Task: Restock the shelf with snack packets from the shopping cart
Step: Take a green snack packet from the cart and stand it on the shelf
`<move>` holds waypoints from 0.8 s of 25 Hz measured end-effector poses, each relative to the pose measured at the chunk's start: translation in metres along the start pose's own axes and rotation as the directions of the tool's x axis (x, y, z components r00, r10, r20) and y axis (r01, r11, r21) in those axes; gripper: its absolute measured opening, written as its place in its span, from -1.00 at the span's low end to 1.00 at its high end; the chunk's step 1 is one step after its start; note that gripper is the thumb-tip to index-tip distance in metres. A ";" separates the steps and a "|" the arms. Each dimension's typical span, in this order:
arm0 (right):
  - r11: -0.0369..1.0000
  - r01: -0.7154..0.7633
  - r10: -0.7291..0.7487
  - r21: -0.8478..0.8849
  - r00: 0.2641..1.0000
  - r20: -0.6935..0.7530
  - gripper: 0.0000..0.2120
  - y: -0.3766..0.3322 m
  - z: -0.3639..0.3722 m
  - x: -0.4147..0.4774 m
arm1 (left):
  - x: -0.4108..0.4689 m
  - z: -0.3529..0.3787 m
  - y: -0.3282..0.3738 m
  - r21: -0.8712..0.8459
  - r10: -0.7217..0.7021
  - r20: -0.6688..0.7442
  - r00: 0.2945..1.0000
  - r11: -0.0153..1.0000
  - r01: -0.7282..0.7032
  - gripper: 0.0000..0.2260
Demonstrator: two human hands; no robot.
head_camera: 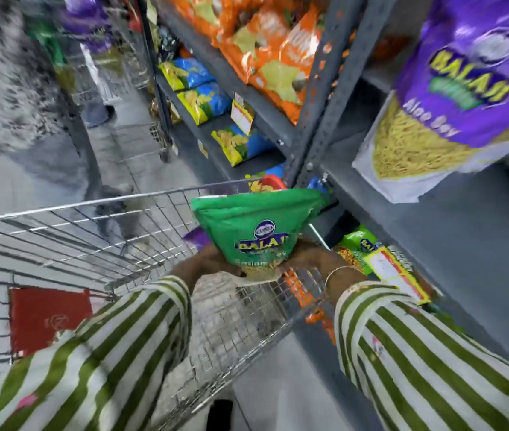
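Note:
A green Balaji snack packet (259,231) is held upright between both hands, above the right side of the wire shopping cart (97,241). My left hand (212,259) grips its lower left edge and my right hand (309,256) grips its lower right edge. Both arms wear green-and-white striped sleeves; a bangle is on the right wrist. The grey metal shelf (452,250) stands just to the right. A purple Balaji packet (464,98) stands on it at upper right. Another purple packet (197,236) peeks out behind the green one in the cart.
Green packets (358,247) with a yellow price tag lie on the lower shelf. Orange packets (271,48) fill the far upper shelf, blue-and-yellow ones (206,101) the shelf below. A red panel (48,318) hangs on the cart. Another cart (100,48) and a person's legs stand further down the aisle.

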State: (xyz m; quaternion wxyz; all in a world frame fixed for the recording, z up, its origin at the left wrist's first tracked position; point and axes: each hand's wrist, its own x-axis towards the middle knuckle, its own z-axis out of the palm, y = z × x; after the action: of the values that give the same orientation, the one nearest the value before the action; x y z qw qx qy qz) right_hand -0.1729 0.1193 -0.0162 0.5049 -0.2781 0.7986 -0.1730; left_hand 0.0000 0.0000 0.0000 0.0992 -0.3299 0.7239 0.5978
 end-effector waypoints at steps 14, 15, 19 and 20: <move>0.969 0.246 -0.176 0.033 0.775 -0.607 -0.09 0.031 -0.127 -0.286 | -0.088 0.071 0.231 0.171 0.573 0.177 0.800 0.783 -0.598 -0.20; 0.965 0.255 -0.157 0.061 0.750 -0.642 -0.08 0.046 -0.129 -0.306 | -0.091 0.090 0.246 0.163 0.599 0.185 0.779 0.763 -0.626 -0.14; 0.952 0.234 0.003 0.200 0.642 -0.766 0.01 0.128 -0.134 -0.374 | -0.091 0.192 0.289 0.197 0.584 0.324 0.744 0.728 -0.657 -0.51; 0.942 0.229 0.051 0.246 0.625 -0.779 -0.01 0.148 -0.134 -0.391 | -0.086 0.216 0.295 0.189 0.583 0.353 0.732 0.722 -0.666 -0.50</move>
State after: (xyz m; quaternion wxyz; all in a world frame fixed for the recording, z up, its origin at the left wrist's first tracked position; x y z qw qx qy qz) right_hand -0.2028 0.4763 0.2367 0.1409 -0.1300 0.8830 -0.4284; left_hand -0.1645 0.2518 0.2251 0.0364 0.0394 0.8547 0.5164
